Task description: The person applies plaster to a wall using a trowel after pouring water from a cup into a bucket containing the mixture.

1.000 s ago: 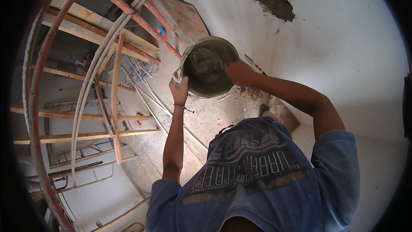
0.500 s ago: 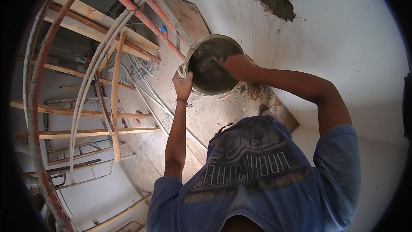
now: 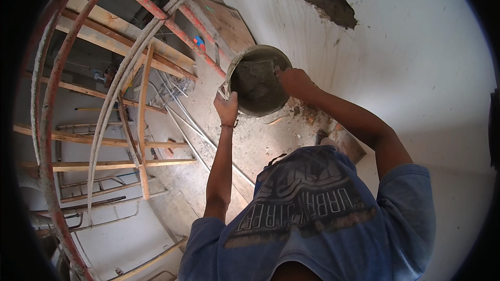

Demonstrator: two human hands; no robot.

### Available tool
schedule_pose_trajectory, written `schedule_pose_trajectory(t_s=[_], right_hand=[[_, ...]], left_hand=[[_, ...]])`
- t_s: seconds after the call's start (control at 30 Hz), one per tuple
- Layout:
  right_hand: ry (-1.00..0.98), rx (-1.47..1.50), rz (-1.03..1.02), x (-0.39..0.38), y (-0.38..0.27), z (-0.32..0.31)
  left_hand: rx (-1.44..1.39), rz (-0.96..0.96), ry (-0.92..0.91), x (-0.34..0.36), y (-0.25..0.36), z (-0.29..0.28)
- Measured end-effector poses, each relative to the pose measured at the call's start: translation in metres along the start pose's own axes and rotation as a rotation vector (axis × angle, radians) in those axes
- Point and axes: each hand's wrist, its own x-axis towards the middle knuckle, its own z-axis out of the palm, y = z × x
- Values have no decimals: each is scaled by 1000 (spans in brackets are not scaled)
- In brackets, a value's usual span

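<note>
A round metal pan [image 3: 258,80] caked with grey mortar is being held up at arm's length, tilted so its inside faces the camera, close beside the white plastered wall [image 3: 416,73]. Its lower left rim is being gripped by the left hand [image 3: 227,108], fingers closed around the edge. Its right rim is being clasped by the right hand [image 3: 294,80], fingers curled over into the pan. Both forearms are being raised from a blue printed t-shirt [image 3: 312,218]. To the left, red scaffold pipes [image 3: 166,21] and wooden planks [image 3: 109,165] are being seen below, over a dusty concrete floor [image 3: 250,140].
</note>
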Motion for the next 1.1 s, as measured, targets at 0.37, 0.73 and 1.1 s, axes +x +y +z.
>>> schedule_pose_trajectory(t_s=[0.37, 0.73, 1.1], right_hand=[[-170, 55, -67, -8, 1, -6], [-578, 701, 153, -1, 26, 19], [-990, 1691, 136, -35, -18, 53]], left_hand=[[137, 26, 48, 0, -8, 2], [171, 98, -140, -23, 28, -7], [-157, -147, -206, -36, 48, -45]])
